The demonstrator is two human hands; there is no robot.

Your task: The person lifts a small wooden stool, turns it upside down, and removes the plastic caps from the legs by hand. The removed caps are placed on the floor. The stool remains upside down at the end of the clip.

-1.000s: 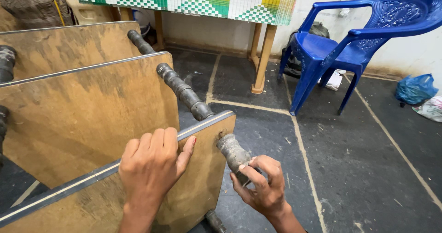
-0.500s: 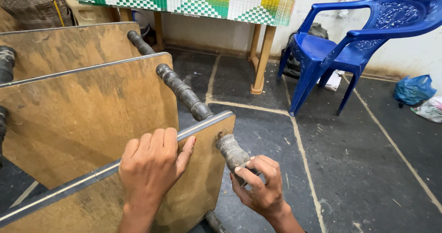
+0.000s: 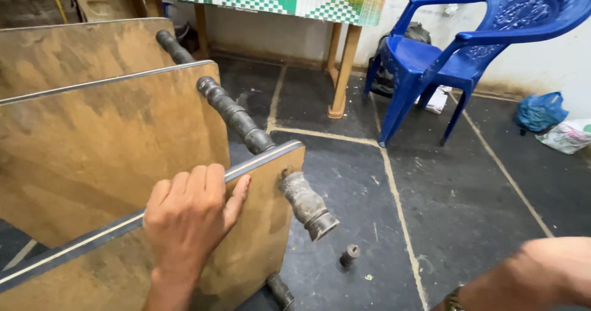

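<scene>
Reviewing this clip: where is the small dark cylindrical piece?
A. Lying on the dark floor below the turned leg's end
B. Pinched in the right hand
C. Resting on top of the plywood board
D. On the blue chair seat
A: the small dark piece lies loose on the floor tile, just below the end of the turned leg, with no hand touching it.

Dark stone floor (image 3: 468, 212) carries a small black cap (image 3: 349, 255) at 6 o'clock, a blue chair (image 3: 455, 46) at 1, bags (image 3: 542, 111) at 3.
</scene>
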